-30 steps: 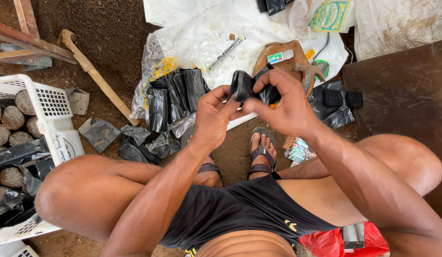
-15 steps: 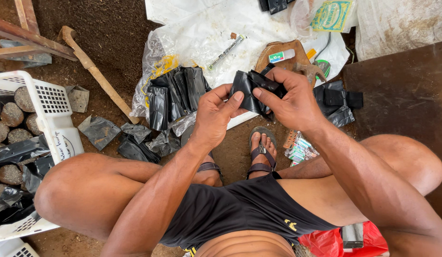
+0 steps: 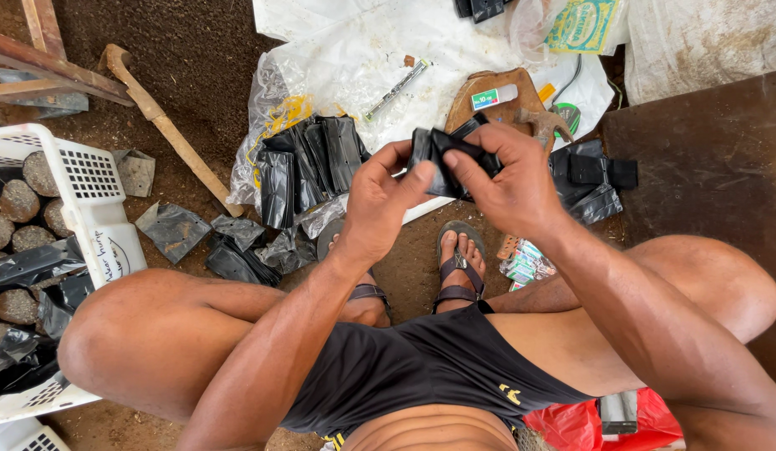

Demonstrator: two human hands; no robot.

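Observation:
Both hands hold one small black plastic bag [image 3: 444,157] in front of me, above my sandalled feet. My left hand [image 3: 379,205] pinches its left edge between thumb and fingers. My right hand [image 3: 509,179] grips its right side, fingers curled over the top. A bundle of flat black plastic bags [image 3: 308,163] lies on clear plastic sheeting just left of my hands. More black bags [image 3: 592,179] sit behind my right hand.
A white plastic crate [image 3: 87,209] with round soil-filled lumps and black bags stands at left. A wooden handle [image 3: 166,134] lies on the dirt. A wooden board [image 3: 488,100] with small items sits ahead. A dark board [image 3: 713,167] lies at right. Loose black bags [image 3: 229,250] litter the ground.
Both hands have kept working the black bag; it has shifted slightly and my fingers have regripped its edges. My legs and the things around me have not moved.

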